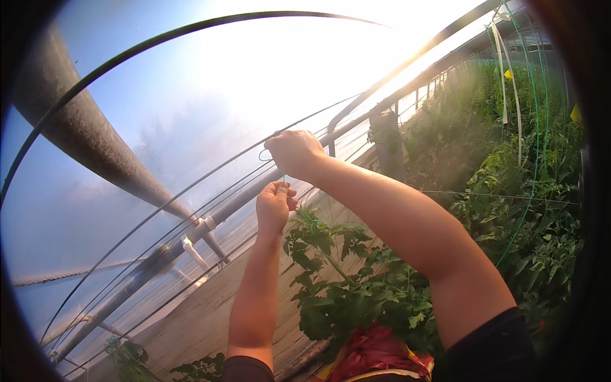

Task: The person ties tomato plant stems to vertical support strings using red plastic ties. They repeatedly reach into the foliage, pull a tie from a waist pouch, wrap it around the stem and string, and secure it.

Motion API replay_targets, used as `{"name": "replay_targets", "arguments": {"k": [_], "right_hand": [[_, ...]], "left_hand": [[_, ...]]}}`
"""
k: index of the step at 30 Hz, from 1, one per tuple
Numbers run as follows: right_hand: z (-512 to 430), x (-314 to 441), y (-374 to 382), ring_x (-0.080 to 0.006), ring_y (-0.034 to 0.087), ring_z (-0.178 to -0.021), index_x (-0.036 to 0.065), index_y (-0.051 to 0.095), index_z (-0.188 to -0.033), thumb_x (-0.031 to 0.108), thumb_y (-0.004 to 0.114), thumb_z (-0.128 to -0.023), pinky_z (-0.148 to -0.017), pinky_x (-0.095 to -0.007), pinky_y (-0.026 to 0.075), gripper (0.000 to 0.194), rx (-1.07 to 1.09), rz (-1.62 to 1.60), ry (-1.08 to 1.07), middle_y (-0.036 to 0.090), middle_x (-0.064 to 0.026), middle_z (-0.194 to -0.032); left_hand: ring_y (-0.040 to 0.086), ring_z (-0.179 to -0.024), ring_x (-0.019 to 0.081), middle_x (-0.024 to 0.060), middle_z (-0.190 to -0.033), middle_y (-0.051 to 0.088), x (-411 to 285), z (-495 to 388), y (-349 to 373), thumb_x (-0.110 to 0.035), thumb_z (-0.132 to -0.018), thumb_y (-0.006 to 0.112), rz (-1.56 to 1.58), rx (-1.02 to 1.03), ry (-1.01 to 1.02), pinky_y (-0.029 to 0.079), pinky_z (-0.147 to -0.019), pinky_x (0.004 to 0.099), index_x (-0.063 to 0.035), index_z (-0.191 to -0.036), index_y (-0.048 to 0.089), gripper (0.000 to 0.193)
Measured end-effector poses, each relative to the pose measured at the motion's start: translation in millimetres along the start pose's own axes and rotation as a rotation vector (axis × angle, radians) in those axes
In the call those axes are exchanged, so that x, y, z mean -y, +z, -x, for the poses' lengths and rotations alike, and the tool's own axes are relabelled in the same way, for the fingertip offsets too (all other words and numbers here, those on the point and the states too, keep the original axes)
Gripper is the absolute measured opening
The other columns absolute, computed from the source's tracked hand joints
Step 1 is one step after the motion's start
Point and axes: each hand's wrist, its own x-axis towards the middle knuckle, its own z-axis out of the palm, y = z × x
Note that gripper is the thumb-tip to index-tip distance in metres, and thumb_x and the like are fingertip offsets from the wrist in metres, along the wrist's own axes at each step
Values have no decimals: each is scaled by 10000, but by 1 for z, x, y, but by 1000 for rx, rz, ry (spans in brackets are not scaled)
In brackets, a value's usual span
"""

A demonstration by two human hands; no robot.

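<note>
My right hand (297, 153) is raised at a thin overhead wire (228, 162), with its fingers closed around green twine. A small loop of that twine (263, 155) sticks out to the left of the knuckles. Just below, my left hand (274, 204) pinches the twine between thumb and fingers, and a short stretch runs between both hands. The right fingertips are hidden behind the hand, so whether the twine is around the wire cannot be made out. Beneath my hands stands a leafy plant, probably tomato (329, 267), with green twine near its top.
A thick metal pipe (110, 143) slants down at left and meets a long rail (248, 193). Dense plant rows (506, 143) fill the right side, with hanging green strings (534, 143) and pale strips (502, 76). A bag of red strands (372, 353) sits at my waist.
</note>
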Motion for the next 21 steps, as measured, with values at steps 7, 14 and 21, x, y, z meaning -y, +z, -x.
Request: {"name": "replay_targets", "arguments": {"k": [7,14,21], "right_hand": [[-10,-9,1,-285,690,-884,97,727,-935,148,605,-807,-779,-418,550,184,295,-55,-103,698,-106,-974],[-12,-4,-1,-257,709,-856,54,716,-873,164,662,-816,-668,-389,591,135,335,277,-212,675,-100,-967],[4,-17,16,-182,673,-743,46,671,-777,162,697,-784,-575,-317,562,119,-66,564,-424,612,-66,-841]], "left_hand": [[645,-650,133,78,-870,671,16,-16,-4,-206,-1041,529,129,86,45,569,-628,274,-12,-1036,624,216],[642,-652,133,84,-867,667,16,-15,1,-223,-1037,539,146,97,57,538,-620,261,2,-1026,632,245],[635,-652,123,76,-858,663,15,-15,6,-223,-1035,542,156,100,96,528,-624,257,-1,-1031,636,241]]}}
